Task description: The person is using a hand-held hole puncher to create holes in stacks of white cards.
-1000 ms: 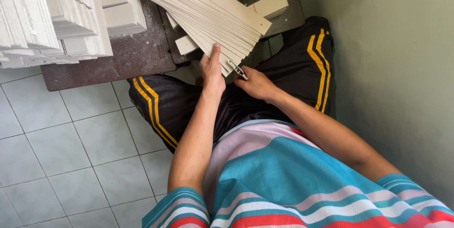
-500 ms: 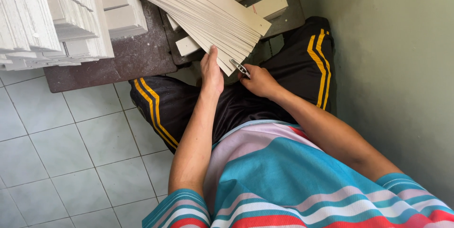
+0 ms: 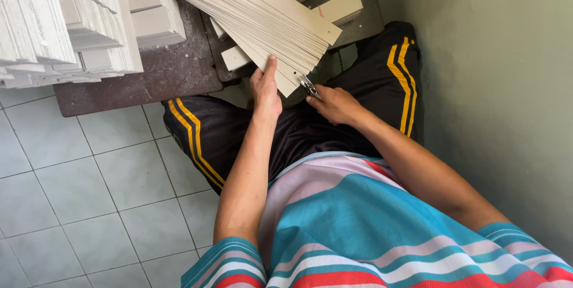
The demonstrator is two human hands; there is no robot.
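— Where does the card stack (image 3: 262, 22) lie from the hands?

— Just ahead of both, on the dark table (image 3: 167, 67); its long axis slants from upper left down to lower right, and its near end juts over the table edge above the lap.

— Which hand is on it?

— The left hand (image 3: 265, 88), fingers lying together and flat on the near end. The right hand (image 3: 337, 104) is pinched shut on a small metal tool (image 3: 309, 87) touching the stack's lower corner.

— Room to move?

— The wall (image 3: 495, 85) crowds the right; white piles (image 3: 65, 19) stand left; the floor (image 3: 77, 186) is open.
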